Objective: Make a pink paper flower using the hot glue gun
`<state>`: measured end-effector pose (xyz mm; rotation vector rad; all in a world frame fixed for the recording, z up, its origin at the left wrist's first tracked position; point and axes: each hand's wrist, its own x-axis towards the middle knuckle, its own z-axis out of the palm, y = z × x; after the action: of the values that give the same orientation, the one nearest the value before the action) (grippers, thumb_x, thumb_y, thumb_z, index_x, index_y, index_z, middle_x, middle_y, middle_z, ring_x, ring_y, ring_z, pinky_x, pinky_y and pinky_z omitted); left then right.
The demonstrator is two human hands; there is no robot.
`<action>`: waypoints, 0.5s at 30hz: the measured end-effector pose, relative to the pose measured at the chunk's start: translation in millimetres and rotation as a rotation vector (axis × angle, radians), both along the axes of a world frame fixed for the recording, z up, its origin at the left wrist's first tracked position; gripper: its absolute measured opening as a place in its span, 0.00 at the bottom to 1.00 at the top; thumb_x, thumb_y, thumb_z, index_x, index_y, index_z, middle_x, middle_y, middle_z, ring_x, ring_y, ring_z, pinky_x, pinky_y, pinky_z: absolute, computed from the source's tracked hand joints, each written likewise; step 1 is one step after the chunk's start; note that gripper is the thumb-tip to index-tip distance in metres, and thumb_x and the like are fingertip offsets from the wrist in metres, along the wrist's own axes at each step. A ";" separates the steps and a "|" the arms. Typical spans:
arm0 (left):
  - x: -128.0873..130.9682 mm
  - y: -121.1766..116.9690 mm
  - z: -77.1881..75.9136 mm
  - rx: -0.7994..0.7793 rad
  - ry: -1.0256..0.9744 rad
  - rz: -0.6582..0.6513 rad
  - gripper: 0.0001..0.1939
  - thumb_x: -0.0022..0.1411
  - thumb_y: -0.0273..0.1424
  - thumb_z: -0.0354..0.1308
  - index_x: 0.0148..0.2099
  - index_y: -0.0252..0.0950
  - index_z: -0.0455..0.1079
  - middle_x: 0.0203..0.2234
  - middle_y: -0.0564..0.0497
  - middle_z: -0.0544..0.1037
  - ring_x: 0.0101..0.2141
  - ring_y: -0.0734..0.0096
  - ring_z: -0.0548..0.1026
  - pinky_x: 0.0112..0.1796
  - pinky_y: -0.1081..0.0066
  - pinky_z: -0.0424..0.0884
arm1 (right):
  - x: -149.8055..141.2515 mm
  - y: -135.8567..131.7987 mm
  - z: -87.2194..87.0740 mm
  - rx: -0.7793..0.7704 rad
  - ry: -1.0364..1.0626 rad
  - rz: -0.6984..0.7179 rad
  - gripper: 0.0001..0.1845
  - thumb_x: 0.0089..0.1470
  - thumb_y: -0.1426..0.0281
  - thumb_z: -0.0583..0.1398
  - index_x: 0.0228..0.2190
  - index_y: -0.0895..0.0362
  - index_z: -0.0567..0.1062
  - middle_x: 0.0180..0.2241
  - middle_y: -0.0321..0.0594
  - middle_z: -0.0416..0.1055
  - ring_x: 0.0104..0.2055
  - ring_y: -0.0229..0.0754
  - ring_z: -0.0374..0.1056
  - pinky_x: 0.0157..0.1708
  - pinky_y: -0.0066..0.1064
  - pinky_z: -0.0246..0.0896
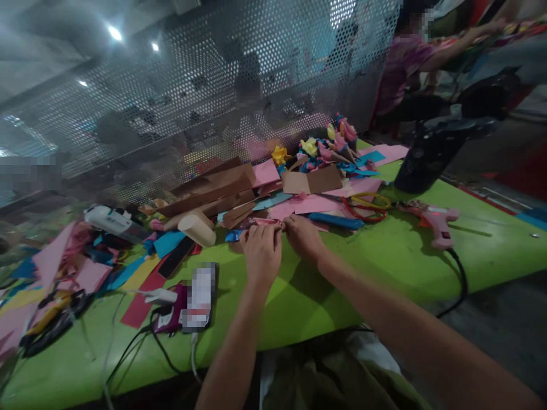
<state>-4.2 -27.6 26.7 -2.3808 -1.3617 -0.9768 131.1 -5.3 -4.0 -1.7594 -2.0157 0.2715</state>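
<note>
My left hand (261,249) and my right hand (302,237) meet on the green table (384,267), fingers curled and pinched on a small piece of pink paper (268,222) held between them. Both hands rest on the tabletop. Behind them lies a heap of pink, blue and brown paper sheets (299,196). A blue tool (335,221) lies just right of my right hand. A cream-coloured roll (196,229) sits to the left of my left hand.
A pink glue gun (433,221) with a black cord lies at right, red and yellow scissors (367,206) behind it. A phone (199,296) and cables are at front left. Folded paper flowers (333,142) stand before a perforated metal screen (213,85). Another person (410,57) sits far right.
</note>
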 end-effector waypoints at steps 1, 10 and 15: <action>-0.5 -1.4 1.9 0.004 -0.054 -0.019 0.06 0.67 0.31 0.56 0.44 0.39 0.73 0.34 0.48 0.81 0.39 0.62 0.74 0.44 0.61 0.60 | 1.9 1.3 -2.5 0.025 0.044 0.013 0.12 0.62 0.77 0.53 0.42 0.60 0.77 0.42 0.49 0.75 0.44 0.45 0.70 0.41 0.30 0.61; -4.2 18.0 -24.6 -0.278 -0.563 -0.161 0.23 0.60 0.34 0.63 0.56 0.37 0.65 0.49 0.41 0.75 0.50 0.62 0.74 0.50 0.61 0.69 | 5.2 8.4 -13.9 0.219 0.583 0.042 0.14 0.51 0.76 0.53 0.33 0.57 0.78 0.33 0.41 0.76 0.36 0.44 0.70 0.39 0.31 0.65; 3.8 26.4 -43.0 -0.412 -0.587 -0.285 0.25 0.57 0.29 0.65 0.57 0.40 0.68 0.53 0.43 0.76 0.56 0.60 0.72 0.56 0.57 0.67 | -3.1 -0.9 -13.8 0.224 0.747 0.148 0.19 0.46 0.77 0.52 0.38 0.56 0.78 0.38 0.43 0.78 0.43 0.48 0.71 0.47 0.38 0.67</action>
<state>-0.4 -1.2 -16.2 -2.7735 -1.5537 -1.7284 128.0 -6.2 -17.8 -1.1321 -1.5458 0.6169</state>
